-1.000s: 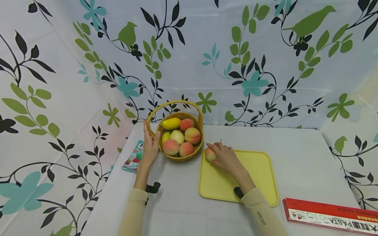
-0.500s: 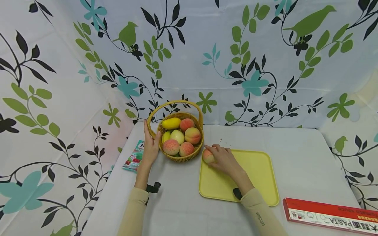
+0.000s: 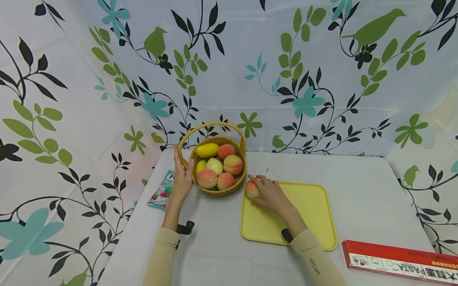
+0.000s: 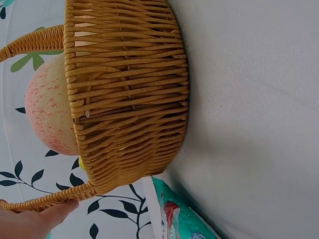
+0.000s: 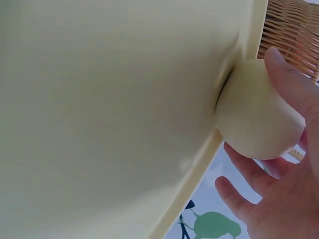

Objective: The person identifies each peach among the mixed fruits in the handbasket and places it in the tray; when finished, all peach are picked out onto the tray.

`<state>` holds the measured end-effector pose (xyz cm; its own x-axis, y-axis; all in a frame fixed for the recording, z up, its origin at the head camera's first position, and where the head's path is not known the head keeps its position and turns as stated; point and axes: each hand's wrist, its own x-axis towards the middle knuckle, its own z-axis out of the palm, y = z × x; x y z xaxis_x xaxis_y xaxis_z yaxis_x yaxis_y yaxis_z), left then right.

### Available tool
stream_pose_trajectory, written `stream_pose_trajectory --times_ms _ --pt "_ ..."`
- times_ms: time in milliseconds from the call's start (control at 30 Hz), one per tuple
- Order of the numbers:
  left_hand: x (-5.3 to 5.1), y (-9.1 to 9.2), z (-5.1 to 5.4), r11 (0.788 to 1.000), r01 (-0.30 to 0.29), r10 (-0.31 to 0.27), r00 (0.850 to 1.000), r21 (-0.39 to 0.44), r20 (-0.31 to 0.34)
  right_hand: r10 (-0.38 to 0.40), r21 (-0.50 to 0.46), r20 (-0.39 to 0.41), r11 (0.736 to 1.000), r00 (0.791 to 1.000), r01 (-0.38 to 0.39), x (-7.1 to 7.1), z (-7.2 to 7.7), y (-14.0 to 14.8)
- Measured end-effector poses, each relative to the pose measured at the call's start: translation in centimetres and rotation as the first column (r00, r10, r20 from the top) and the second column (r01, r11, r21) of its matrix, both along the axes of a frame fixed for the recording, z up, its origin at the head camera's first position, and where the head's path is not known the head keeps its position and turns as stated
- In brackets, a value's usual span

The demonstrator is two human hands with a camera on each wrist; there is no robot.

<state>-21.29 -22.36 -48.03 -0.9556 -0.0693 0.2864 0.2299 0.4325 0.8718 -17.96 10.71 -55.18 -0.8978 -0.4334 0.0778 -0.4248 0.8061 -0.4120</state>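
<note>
My left hand (image 3: 183,178) grips the wicker basket (image 3: 221,192) at the left foot of its arched handle (image 3: 212,124). In the left wrist view the thumb (image 4: 59,211) lies against that handle. Several peaches, a pale round fruit (image 3: 214,165) and yellow fruits (image 3: 207,150) fill the basket. Just right of it, my right hand (image 3: 270,193) holds a peach (image 3: 252,190) at the far left corner of the yellow tray (image 3: 286,222). Seen from the right wrist, thumb and fingers curl round the peach's pale side (image 5: 254,112), which sits against the tray's raised rim (image 5: 199,167).
A teal snack bag (image 3: 162,190) lies left of the basket, partly behind the left wrist. At the front right is a red and white pasta box (image 3: 400,262). Patterned cloth (image 3: 264,79) hangs behind the white table (image 3: 214,246).
My right hand has shifted slightly left with the peach, toward the basket, mostly in the first half second. The left hand and the basket have stayed in place.
</note>
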Motion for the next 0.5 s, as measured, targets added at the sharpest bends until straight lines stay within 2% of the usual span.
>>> stream_pose_trajectory --times_ms 67,167,333,500 --pt "-0.7 -0.4 -1.0 1.000 -0.005 0.005 1.000 -0.010 -0.002 0.001 -0.001 0.006 1.000 1.000 -0.001 0.0 0.1 0.0" --pt "-1.0 -0.6 -1.6 1.000 -0.009 0.009 1.000 -0.021 -0.021 -0.002 0.000 0.010 1.000 1.000 0.002 -0.1 0.3 0.1" --pt "-0.9 -0.6 -1.8 1.000 -0.008 0.007 0.999 -0.016 -0.048 -0.010 -0.008 0.019 1.000 1.000 0.011 -0.1 0.6 0.5" --pt "-0.8 -0.6 -1.8 1.000 -0.018 0.017 0.999 -0.010 -0.047 -0.003 0.000 0.005 1.000 1.000 0.003 -0.2 0.9 0.7"
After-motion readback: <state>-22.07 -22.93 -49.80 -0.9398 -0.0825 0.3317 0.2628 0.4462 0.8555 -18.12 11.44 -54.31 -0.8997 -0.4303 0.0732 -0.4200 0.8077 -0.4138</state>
